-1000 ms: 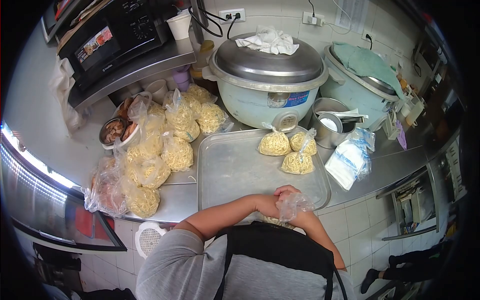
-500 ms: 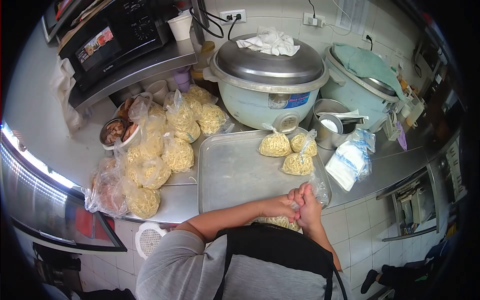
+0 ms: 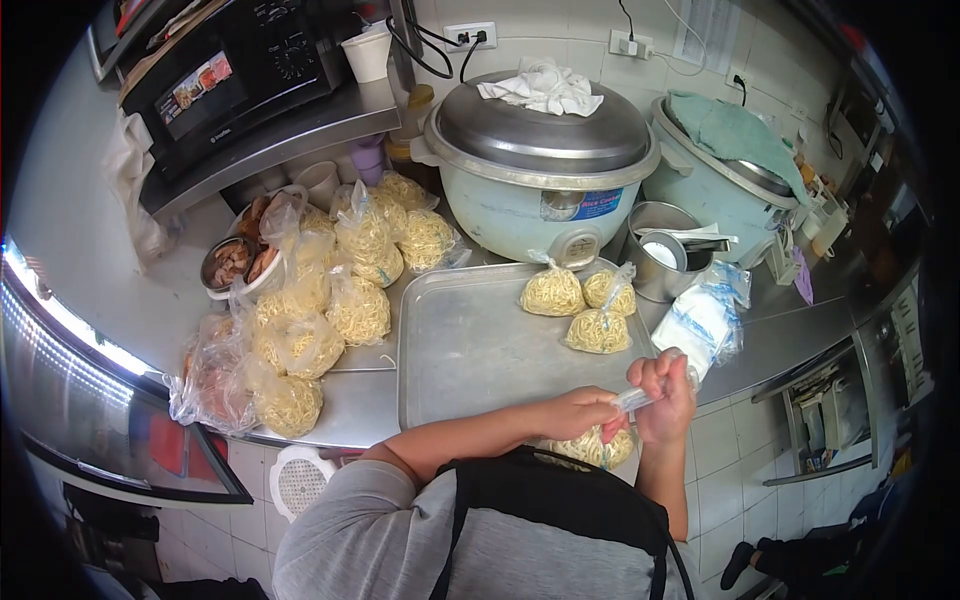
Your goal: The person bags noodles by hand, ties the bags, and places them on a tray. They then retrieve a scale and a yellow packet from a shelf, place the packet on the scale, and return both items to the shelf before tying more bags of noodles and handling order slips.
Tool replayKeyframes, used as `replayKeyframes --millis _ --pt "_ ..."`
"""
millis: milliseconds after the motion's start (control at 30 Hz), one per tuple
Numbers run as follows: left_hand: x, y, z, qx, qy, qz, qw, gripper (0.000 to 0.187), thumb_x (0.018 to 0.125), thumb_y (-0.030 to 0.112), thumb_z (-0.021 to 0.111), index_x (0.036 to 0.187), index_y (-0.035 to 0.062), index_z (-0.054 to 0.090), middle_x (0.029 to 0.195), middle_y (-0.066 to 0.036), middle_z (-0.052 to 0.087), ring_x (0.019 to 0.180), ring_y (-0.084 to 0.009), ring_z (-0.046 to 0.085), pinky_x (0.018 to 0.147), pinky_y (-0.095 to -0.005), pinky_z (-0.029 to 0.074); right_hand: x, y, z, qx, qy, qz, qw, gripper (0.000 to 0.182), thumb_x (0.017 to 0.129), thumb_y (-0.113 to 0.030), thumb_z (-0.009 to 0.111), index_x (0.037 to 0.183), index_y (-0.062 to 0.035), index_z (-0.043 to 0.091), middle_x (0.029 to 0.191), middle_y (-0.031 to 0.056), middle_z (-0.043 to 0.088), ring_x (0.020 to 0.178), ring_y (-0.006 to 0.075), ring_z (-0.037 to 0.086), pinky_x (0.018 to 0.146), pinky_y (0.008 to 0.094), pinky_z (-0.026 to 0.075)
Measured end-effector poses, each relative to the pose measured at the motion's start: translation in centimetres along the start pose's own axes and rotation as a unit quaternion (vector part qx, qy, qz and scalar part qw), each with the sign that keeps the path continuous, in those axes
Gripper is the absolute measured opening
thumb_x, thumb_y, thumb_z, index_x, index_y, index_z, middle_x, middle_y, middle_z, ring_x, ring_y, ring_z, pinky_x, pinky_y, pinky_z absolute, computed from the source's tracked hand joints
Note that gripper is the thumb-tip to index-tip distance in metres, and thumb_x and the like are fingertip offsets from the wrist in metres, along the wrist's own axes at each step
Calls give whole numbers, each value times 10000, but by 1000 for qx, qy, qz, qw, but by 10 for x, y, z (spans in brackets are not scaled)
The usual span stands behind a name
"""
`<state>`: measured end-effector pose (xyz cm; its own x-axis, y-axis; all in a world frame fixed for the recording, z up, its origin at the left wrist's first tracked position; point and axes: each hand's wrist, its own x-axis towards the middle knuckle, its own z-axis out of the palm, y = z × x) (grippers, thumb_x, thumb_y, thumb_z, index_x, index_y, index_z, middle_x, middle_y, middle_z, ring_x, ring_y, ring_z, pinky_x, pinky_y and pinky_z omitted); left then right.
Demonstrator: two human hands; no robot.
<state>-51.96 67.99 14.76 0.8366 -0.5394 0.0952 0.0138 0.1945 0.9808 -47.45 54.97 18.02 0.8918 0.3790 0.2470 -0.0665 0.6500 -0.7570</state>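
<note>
A clear plastic bag of noodles [image 3: 597,449] hangs in front of my body at the counter's near edge. My left hand [image 3: 585,411] is closed around the gathered neck of this bag. The twisted upper end of the plastic runs taut to my right hand [image 3: 664,388], whose fingers are curled shut on it. Beyond my hands, a metal tray [image 3: 470,350] carries three tied bags of noodles [image 3: 598,331] at its far right corner.
Several more noodle bags [image 3: 360,310] pile up left of the tray, beside bagged meat [image 3: 218,370]. A large rice cooker [image 3: 540,215] stands behind the tray. To the right are a metal pot [image 3: 660,275] and a pack of plastic bags [image 3: 695,325].
My right hand has moved right, away from my left, stretching the twisted bag neck between them. More of the noodle bag shows below my hands.
</note>
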Motion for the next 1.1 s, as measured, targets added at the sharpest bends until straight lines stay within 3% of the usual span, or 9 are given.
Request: replayKeyframes --millis 200,267,300,367,467,567,667,900,1100 --pt "-10 -7 -15 15 24 21 999 276 862 155 325 695 14 493 664 -40 498 666 -103 461 672 -251 368 7 -34 -41 64 55 -153 985 288 873 -349 379 706 -113 378 562 -12 338 592 159 359 625 286 321" --pt "-10 -13 -28 55 28 3 998 279 862 160 327 701 8 497 659 -43 498 650 -113 465 646 -259 380 -6 -37 -27 -193 16 -236 952 202 809 -281 471 740 -99 418 626 20 402 651 181 412 673 302 342" --pt "-12 -16 -30 72 31 -10 997 281 862 163 328 704 5 498 656 -45 498 642 -119 467 633 -264 386 -15 -39 -10 -316 -2 -267 910 176 776 -248 516 758 -92 438 659 36 434 680 192 439 697 310 352" --pt "-9 -18 -24 123 42 -30 991 284 863 169 329 702 3 496 647 -47 497 621 -132 468 590 -273 389 -19 -52 29 -678 -189 -307 641 178 664 -164 565 808 -92 492 778 90 501 834 234 480 722 376 366" --pt "-6 -1 -10 191 40 -30 980 271 845 206 370 712 5 495 610 -71 492 585 -171 472 561 -308 393 -16 -29 24 -761 -266 -197 557 239 660 -203 591 850 -83 513 752 111 545 811 274 520 701 403 376" --pt "-11 -15 -18 308 18 14 951 282 848 231 401 723 6 515 633 -129 517 591 -232 500 565 -333 400 -17 -21 -11 -748 -304 19 589 178 698 -218 580 808 -86 530 667 105 553 694 290 543 680 401 388" --pt "-14 -15 -23 383 0 33 923 321 852 272 397 707 12 516 646 -140 523 601 -289 503 567 -366 400 -23 -17 -25 -705 -331 -9 627 159 725 -228 564 740 -73 531 600 92 541 594 299 532 630 383 397" --pt "-12 2 -29 492 4 9 870 241 836 239 412 697 113 563 680 -13 561 760 -203 495 750 -354 305 -20 -31 -33 -693 -277 -46 663 174 759 -219 530 676 -66 523 612 106 540 604 304 522 555 393 395" --pt "-20 18 -33 578 -14 11 816 119 789 187 495 746 124 586 725 -15 564 814 -180 481 776 -358 273 -22 -38 -41 -656 -284 -23 698 165 772 -205 520 692 -61 528 628 117 534 608 295 522 536 358 403"
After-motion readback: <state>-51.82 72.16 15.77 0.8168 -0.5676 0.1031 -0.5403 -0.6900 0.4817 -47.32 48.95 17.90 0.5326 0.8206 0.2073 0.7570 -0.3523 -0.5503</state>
